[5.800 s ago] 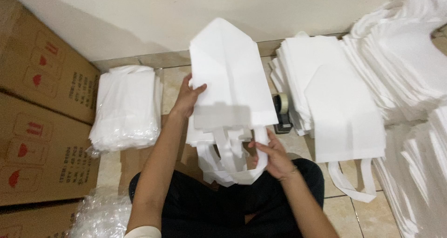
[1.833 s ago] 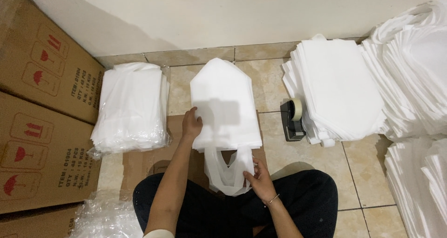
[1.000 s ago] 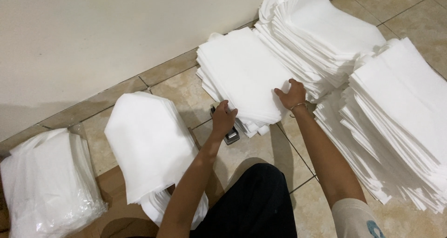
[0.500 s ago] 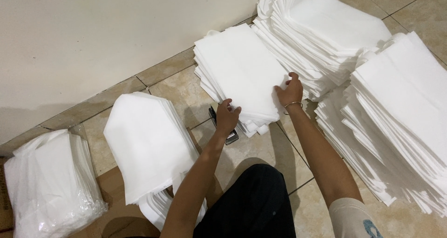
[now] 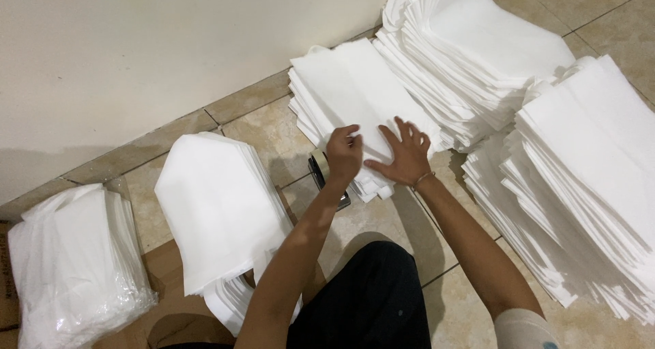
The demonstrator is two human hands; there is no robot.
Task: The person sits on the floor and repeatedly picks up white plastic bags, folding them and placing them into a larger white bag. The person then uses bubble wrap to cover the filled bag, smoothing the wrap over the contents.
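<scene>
Beige floor tiles (image 5: 382, 219) meet a plain pale wall (image 5: 136, 55) at the top of the view, and white stacks are spread across most of the floor. Both hands are laid on the stack of flat white bags (image 5: 348, 96) that lies against the wall, just above the person's knees. The left hand (image 5: 343, 154) is set at the near edge of that stack with its fingers curled down onto the top sheet — whether a sheet is actually pinched cannot be told. The right hand (image 5: 404, 156) is pressed flat beside it, fingers spread and nothing gripped; a thin bracelet is seen at its wrist.

A tape dispenser (image 5: 321, 171) stands on the tiles just left of the stack, partly hidden behind the left forearm. Further left, a pile of folded bags with a pointed top (image 5: 218, 212) lies on a sheet of brown cardboard (image 5: 170, 281). At the far left, a bundle of white bags wrapped in clear plastic (image 5: 75, 260) is seen.

To the right, two taller heaps are found — one fanned against the wall (image 5: 477, 49), one large heap along the right edge (image 5: 587, 185), both close to the stack under the hands. Dark trousers (image 5: 368, 301) fill the bottom centre.
</scene>
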